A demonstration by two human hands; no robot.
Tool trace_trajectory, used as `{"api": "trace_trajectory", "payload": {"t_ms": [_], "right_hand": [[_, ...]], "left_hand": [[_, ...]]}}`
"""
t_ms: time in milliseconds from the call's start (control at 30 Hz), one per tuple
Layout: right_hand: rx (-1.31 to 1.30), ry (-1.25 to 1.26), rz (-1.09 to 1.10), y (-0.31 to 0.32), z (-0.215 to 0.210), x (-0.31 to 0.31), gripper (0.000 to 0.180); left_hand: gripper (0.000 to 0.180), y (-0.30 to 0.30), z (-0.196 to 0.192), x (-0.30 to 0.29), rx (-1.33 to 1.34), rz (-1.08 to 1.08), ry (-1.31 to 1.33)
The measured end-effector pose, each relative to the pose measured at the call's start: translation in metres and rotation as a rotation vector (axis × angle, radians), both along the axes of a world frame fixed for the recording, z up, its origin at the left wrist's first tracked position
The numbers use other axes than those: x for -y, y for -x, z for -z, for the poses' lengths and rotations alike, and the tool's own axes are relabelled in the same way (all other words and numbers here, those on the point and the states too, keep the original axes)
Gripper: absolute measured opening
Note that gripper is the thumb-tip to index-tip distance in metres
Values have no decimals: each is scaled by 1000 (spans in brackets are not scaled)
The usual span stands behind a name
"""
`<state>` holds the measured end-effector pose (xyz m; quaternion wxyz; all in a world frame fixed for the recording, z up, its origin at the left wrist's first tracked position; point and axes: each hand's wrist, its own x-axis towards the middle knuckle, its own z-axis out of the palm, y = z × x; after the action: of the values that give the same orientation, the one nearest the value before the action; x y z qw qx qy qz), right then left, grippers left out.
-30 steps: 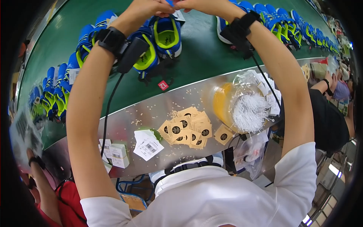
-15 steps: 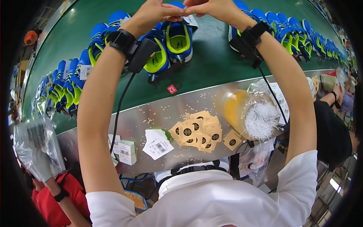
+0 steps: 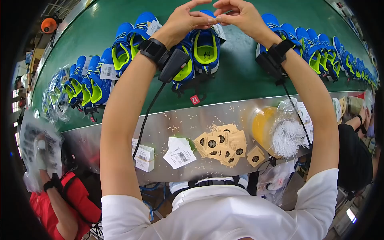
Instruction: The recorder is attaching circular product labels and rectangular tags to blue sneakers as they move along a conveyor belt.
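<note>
Over green table point(image 3: 238, 78) | left hand point(image 3: 187, 21): partly curled, cannot tell whether it grips anything | right hand point(image 3: 242, 18): partly curled, fingertips close to left's, grip likewise unclear | blue shoe point(image 3: 206, 51): on table, toe end partly hidden by hands

A green work surface point(image 3: 236, 82) spans the view; a metal ledge point(image 3: 192, 120) borders its near edge, a grey rim point(image 3: 76, 17) its far-left edge. A rectangular light point(image 3: 351, 215) glows lower right.
</note>
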<state>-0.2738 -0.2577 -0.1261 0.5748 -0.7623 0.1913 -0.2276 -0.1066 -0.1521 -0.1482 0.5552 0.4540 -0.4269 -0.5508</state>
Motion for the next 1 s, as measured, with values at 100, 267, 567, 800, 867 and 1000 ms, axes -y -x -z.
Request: {"api": "trace_trajectory", "payload": {"t_ms": [100,267,567,800,867,1000], "right_hand": [[-1,71,16,1,-1,-1,10],[-62,540,-50,-2,-15,-5,17],[-297,613,52,127,-135,-34,21],[-473,617,288,284,-125,-153,13],[-510,534,352,297,-108,-185,13],[-416,647,440,289,-83,-234,16]], "left_hand": [[65,4,-4,2,79,7,-7],[62,2,-4,-2,280,-30,57],[63,36,-42,-33,710,-3,361],[106,151,-63,-103,836,338,833],[107,165,-72,-117,938,326,901],[105,202,-86,-125,1054,324,1047]]}}
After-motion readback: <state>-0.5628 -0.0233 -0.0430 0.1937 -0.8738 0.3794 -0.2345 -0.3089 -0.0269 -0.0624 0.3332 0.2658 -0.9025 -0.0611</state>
